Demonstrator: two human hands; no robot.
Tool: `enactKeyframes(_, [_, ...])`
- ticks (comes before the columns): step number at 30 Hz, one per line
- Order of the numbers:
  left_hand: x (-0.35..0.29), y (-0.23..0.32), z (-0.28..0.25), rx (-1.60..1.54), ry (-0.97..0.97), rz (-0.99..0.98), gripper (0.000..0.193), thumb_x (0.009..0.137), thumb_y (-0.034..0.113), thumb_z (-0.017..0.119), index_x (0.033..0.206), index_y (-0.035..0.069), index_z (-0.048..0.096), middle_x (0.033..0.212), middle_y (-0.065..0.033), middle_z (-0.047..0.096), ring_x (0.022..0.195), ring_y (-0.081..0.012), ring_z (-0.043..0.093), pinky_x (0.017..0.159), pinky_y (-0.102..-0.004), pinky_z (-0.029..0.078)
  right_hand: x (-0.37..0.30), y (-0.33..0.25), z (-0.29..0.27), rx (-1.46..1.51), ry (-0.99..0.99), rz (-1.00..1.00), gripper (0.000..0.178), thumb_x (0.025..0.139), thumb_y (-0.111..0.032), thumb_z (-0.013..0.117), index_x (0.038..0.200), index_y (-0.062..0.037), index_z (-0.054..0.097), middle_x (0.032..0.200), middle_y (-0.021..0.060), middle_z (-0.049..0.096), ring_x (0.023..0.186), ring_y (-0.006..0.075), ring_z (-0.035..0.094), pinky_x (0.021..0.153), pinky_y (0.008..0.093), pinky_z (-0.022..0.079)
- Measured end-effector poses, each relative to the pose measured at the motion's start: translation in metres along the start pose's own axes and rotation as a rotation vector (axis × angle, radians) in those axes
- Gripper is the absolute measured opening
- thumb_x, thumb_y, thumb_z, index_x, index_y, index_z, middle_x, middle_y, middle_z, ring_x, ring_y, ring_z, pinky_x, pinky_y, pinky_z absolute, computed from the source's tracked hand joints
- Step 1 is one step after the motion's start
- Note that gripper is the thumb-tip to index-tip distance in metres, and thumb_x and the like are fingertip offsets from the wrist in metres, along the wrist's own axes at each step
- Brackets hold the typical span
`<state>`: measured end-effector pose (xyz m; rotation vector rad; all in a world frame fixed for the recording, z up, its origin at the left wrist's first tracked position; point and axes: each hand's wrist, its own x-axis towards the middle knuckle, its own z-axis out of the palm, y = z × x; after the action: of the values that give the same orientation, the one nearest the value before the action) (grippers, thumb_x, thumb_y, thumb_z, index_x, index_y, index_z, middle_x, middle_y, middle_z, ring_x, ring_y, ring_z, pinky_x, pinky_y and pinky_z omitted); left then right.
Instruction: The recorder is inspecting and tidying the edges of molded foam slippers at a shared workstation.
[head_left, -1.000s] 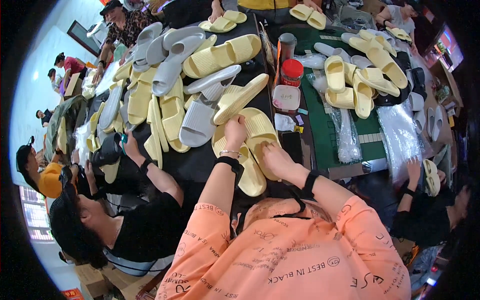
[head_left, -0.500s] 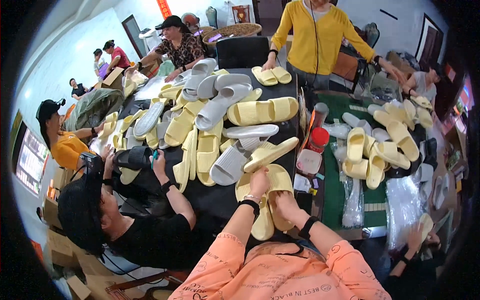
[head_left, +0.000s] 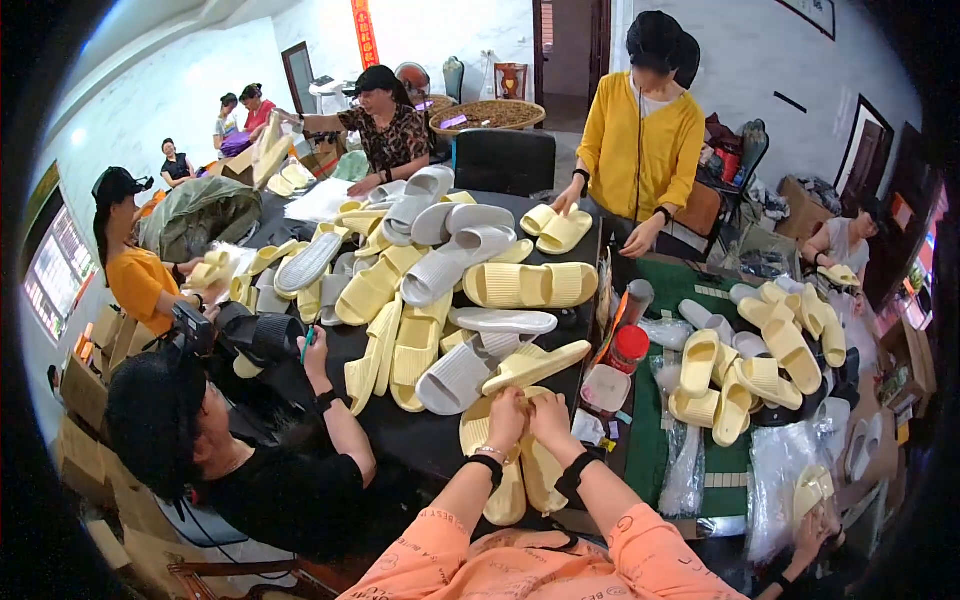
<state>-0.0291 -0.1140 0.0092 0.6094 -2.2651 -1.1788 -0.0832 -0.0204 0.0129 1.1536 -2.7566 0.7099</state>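
Note:
My left hand [head_left: 505,420] and my right hand [head_left: 549,417] meet over a pale yellow slipper [head_left: 478,428] lying on the black table [head_left: 420,440] just in front of me; both grip its upper strap. A second yellow slipper [head_left: 541,474] lies under my right wrist, and another yellow slipper [head_left: 536,366] leans tilted just beyond my fingers. I wear orange sleeves and black wristbands. A big heap of yellow and grey slippers [head_left: 430,270] covers the table beyond.
A person in black [head_left: 240,450] sits close on my left, a person in yellow [head_left: 640,140] stands across the table, others sit around. To my right are a red-lidded jar [head_left: 628,348], a green mat [head_left: 660,440] with more slippers [head_left: 760,350], and clear plastic bags [head_left: 690,470].
The view has tilted upward, showing more of the room and the people across the table. My hands have stayed together on the same yellow slipper.

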Motion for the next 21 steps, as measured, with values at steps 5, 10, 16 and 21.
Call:
enactKeyframes(5, [-0.012,0.013,-0.003,-0.148,0.104,0.092,0.011,0.081,0.002,0.046,0.089,0.000,0.053,0.081,-0.0186,0.054,0.078,-0.0347,0.052,0.069,-0.0380,0.042,0.007,0.003,0.007,0.227,0.090,-0.052,0.016,0.074,-0.013,0.052,0.081,-0.0012,0.059,0.081,0.0153,0.058,0.083,0.0325,0.052,0.071,0.0415,0.042])
enactKeyframes(10, [0.006,0.006,0.000,-0.221,0.149,0.157,0.017,0.087,0.014,0.042,0.093,0.001,0.051,0.081,-0.0161,0.054,0.076,-0.0296,0.053,0.069,-0.0346,0.042,0.013,-0.009,-0.001,0.572,0.075,0.245,0.016,0.077,-0.015,0.049,0.080,-0.0024,0.058,0.078,0.0180,0.057,0.074,0.0345,0.055,0.064,0.0408,0.042])
enactKeyframes(16, [0.010,-0.017,0.004,-0.988,-0.091,-0.298,0.031,0.092,0.035,0.033,0.094,0.009,0.051,0.083,-0.0024,0.054,0.061,-0.0076,0.043,0.055,-0.0200,0.035,0.002,-0.008,0.000,0.737,0.299,0.196,0.013,0.081,-0.012,0.056,0.083,0.0010,0.058,0.068,0.0112,0.060,0.057,0.0150,0.055,0.055,0.0267,0.043])
enactKeyframes(21, [0.012,-0.014,-0.002,-1.125,-0.214,-0.393,0.043,0.092,0.042,0.028,0.107,0.005,0.043,0.094,-0.0065,0.052,0.069,-0.0114,0.045,0.065,-0.0239,0.038,-0.013,-0.012,-0.011,0.984,0.133,0.309,0.017,0.080,-0.011,0.057,0.092,0.0012,0.058,0.075,0.0101,0.064,0.059,0.0127,0.057,0.056,0.0240,0.044])
